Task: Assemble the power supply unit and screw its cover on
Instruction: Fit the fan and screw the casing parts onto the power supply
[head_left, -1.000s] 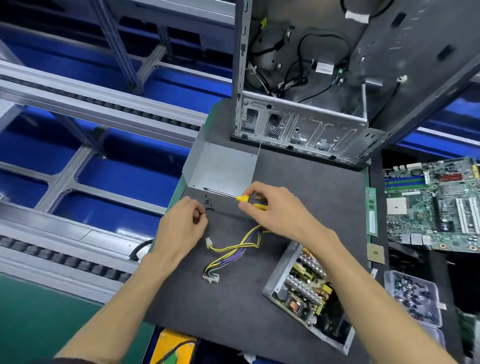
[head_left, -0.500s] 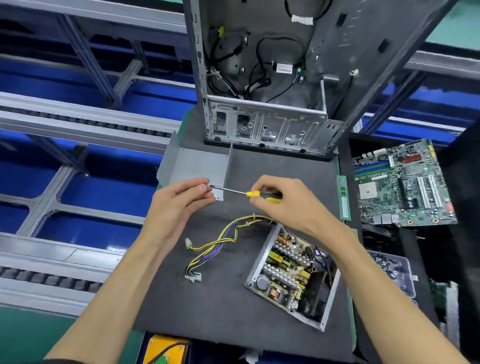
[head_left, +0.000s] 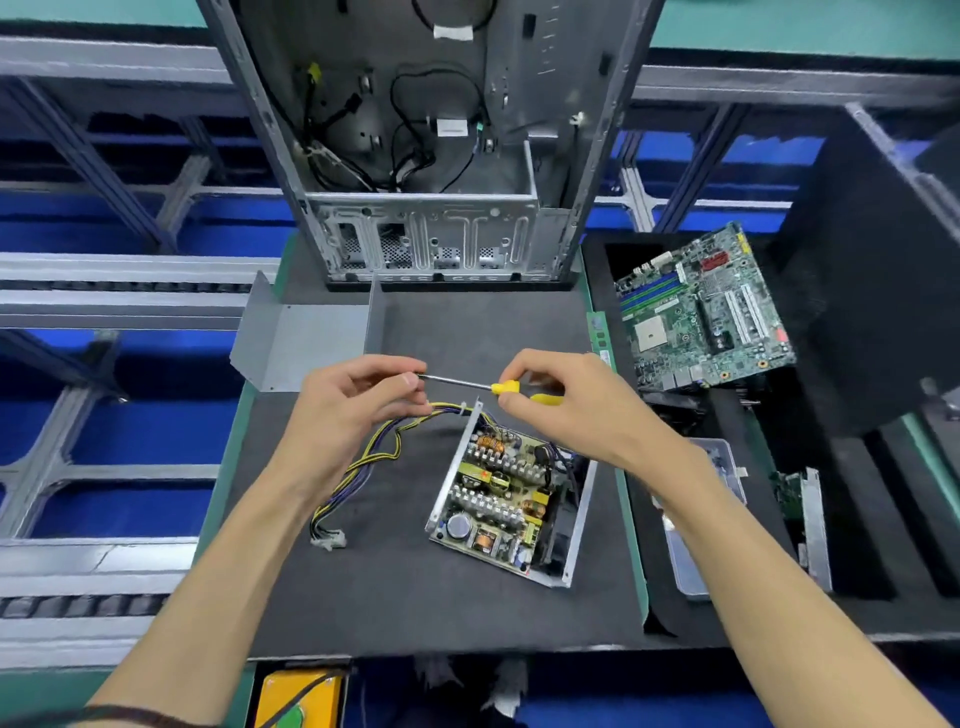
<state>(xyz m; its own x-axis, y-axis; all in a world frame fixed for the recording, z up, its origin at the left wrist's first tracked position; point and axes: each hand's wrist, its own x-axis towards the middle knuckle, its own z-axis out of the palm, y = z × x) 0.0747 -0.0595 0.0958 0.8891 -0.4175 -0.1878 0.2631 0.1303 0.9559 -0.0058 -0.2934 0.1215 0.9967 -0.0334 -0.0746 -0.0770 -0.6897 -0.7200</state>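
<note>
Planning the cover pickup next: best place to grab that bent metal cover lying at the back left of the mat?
Probably pinch the cover's upright right flange from above, fingers on either face: it stands clear of the mat, while the base lies flat. The left flange overhangs the mat edge, an alternative from the left.

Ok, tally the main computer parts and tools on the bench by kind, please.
Computer case: 1
Open power supply unit: 1
Power supply cover: 1
Motherboard: 1
RAM stick: 1
Screwdriver: 1
Clear plastic parts box: 1
Total: 7
</note>
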